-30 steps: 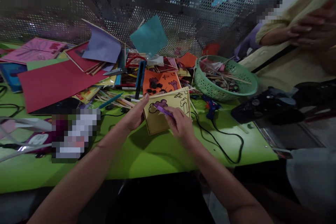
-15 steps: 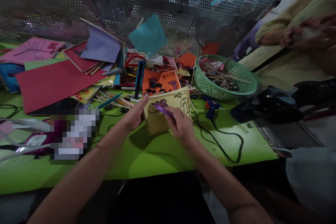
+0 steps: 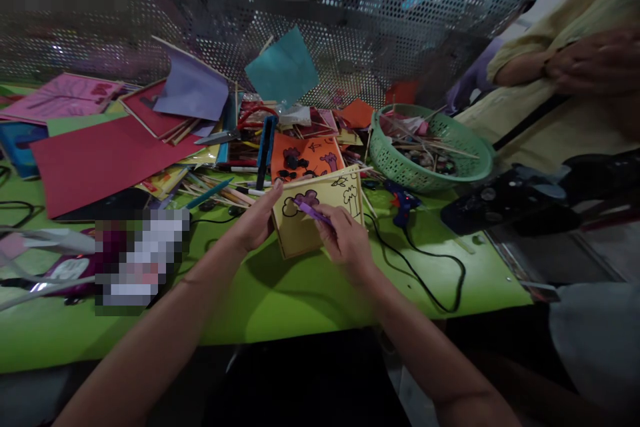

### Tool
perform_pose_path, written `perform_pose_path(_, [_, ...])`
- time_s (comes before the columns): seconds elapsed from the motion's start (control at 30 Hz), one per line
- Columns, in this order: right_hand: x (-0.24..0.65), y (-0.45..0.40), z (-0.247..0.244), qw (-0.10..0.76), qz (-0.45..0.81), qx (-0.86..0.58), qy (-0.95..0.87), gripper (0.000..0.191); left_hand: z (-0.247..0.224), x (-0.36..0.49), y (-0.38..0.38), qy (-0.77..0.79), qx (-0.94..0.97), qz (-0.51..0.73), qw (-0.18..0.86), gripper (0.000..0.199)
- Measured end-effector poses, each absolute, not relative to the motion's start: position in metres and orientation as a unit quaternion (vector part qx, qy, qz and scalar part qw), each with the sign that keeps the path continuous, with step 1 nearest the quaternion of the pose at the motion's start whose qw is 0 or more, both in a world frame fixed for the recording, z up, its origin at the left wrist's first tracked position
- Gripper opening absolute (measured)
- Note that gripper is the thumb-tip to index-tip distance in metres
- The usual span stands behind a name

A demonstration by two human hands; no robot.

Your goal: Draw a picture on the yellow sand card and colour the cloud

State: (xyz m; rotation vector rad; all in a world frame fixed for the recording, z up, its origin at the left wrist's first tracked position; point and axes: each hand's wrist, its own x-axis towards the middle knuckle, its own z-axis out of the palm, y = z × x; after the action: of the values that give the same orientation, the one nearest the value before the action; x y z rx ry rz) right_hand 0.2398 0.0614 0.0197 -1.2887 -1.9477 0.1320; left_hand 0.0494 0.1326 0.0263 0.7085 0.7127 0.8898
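A yellow card [image 3: 303,235] with black outline drawings is held tilted above the green table. My left hand [image 3: 259,219] grips its left edge, thumb on the front, the other fingers hidden behind. In my right hand [image 3: 346,239] is a purple marker [image 3: 313,211], its tip on a cloud-shaped drawing that is partly coloured purple. Thin sticks frame the card's edges. Just behind it lies an orange sheet [image 3: 305,150] with black and purple drawings.
A green basket [image 3: 425,177] of sticks stands behind right, near a blue glue gun [image 3: 400,203] and its cord. Scissors [image 3: 220,137], a red sheet [image 3: 110,153] and pens crowd the back left. A person in a yellow top [image 3: 545,100] stands at right.
The card and both my hands are nearly unmoved, the marker tip still on the same drawing. At right, the other person's hands have shifted slightly.
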Motion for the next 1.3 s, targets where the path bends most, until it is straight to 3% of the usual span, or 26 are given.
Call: perform_pose_path(1.3, [0.239,0.060,0.022,0.385,0.059,-0.509,-0.768,0.025,0.036,0.051,0.130,0.334,0.331,0.409,0.782,0.052])
